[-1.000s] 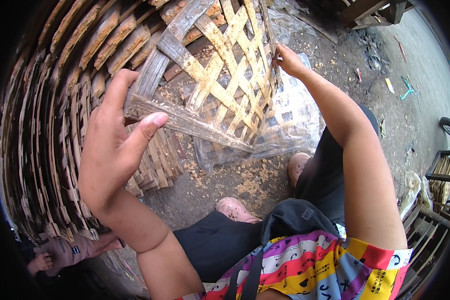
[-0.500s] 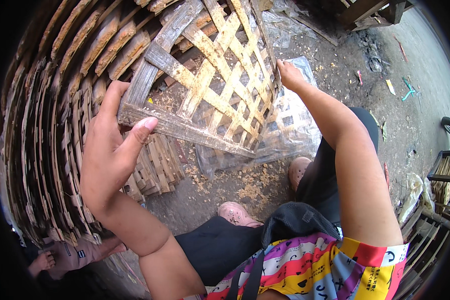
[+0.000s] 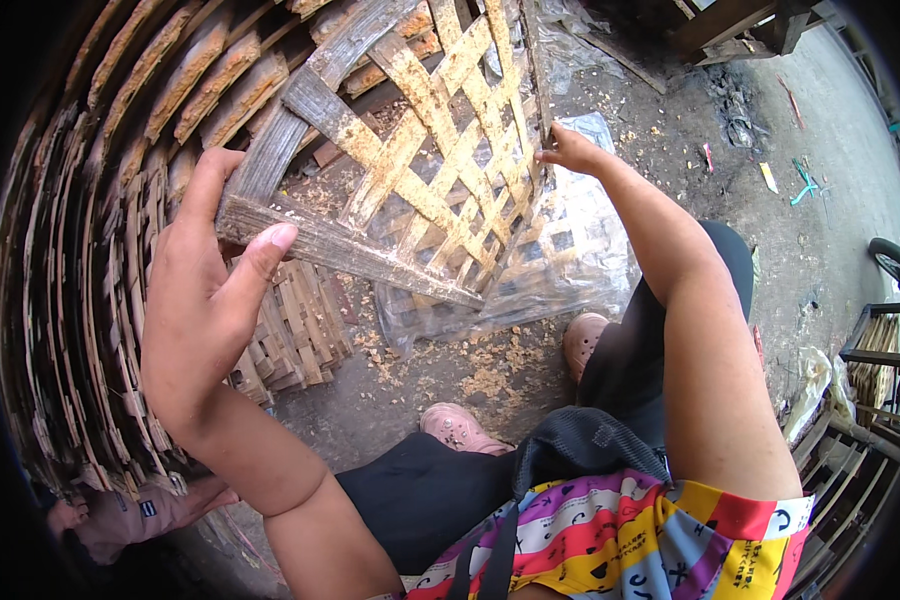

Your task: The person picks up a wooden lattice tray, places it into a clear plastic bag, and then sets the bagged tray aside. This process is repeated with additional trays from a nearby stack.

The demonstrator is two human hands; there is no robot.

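Note:
Between my two hands I hold a wooden-framed lattice panel (image 3: 440,182) of woven slats, tilted up from the ground. Yellowish crumbs stick to its slats, and its frame is weathered grey. My left hand (image 3: 198,285) is closed round the near left corner, thumb on top, the other fingers partly behind the wood. My right hand (image 3: 573,148) grips the right frame edge, its fingertips partly hidden by the frame. Below the panel lies a sheet of clear plastic (image 3: 570,245) with another lattice showing there.
Tall stacks of similar panels (image 3: 70,300) fill the left side, some crusted with crumbs. Crumbs (image 3: 500,375) are scattered by my pink clogs (image 3: 455,428). A wooden stand (image 3: 745,30) is at the far right, racks (image 3: 875,370) at the right edge. Another person's sleeve (image 3: 135,520) shows lower left.
The panel and both my hands sit slightly further left in the picture, as does most of the scene. My grip on the panel stays the same.

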